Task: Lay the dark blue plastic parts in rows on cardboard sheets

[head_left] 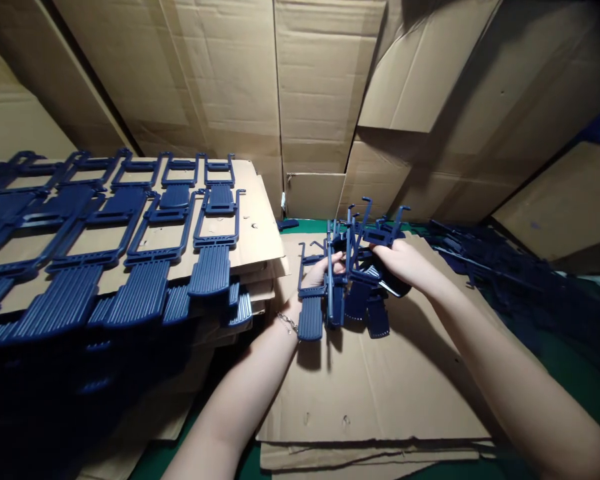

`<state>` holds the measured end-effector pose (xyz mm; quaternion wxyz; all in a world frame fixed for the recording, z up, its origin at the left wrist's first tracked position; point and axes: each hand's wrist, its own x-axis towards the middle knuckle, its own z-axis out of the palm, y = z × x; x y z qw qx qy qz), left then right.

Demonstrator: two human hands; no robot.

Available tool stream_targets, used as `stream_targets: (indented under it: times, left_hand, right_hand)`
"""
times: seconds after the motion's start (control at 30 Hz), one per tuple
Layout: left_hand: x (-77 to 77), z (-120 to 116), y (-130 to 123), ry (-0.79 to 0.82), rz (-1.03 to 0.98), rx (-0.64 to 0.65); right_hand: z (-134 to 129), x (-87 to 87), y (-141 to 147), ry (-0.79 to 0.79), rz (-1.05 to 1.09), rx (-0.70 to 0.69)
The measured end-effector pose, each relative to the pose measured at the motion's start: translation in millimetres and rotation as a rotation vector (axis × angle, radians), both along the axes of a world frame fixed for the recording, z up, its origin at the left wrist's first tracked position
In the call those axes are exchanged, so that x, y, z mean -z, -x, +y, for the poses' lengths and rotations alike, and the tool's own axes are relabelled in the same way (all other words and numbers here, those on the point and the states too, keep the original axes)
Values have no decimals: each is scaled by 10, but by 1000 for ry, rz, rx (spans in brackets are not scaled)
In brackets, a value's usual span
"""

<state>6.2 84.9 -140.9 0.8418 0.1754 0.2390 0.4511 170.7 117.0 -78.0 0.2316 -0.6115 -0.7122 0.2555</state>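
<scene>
Several dark blue plastic frames with ribbed flaps [311,317] hang in a loose bunch above a cardboard sheet [380,393]. My left hand [320,272], a chain bracelet at its wrist, reaches in among them, its fingers curled round the frames and partly covered by them. At the bunch's right side my right hand [397,261] is closed on one frame [377,235], thumb on top and the other fingers hidden. The frames stand at various angles, with small hooked ends pointing up and the flaps hanging down.
On the left, rows of like frames [163,233] lie on stacked cardboard sheets [260,227], flaps over the edge. A dark heap of blue parts [480,253] lies on the green surface [580,393] at right. Cardboard walls [325,87] rise behind.
</scene>
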Motion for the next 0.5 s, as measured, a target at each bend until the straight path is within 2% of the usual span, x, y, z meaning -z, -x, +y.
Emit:
stream_targets:
  times: [0.1,0.2,0.37,0.5]
  left_hand:
    - [42,16,-20,-31,-24,61]
    - [20,1,-24,-23,11,39]
    - [-50,-64,1,-6,89,-109]
    - [-4,-49,6,-39,83,-152]
  right_hand:
    - [65,12,57,-28,-220,114]
    - [27,3,217,-40,-387,182]
    - [-99,-81,545,-98,-457,105]
    - [-62,-122,634,-115,-506,89]
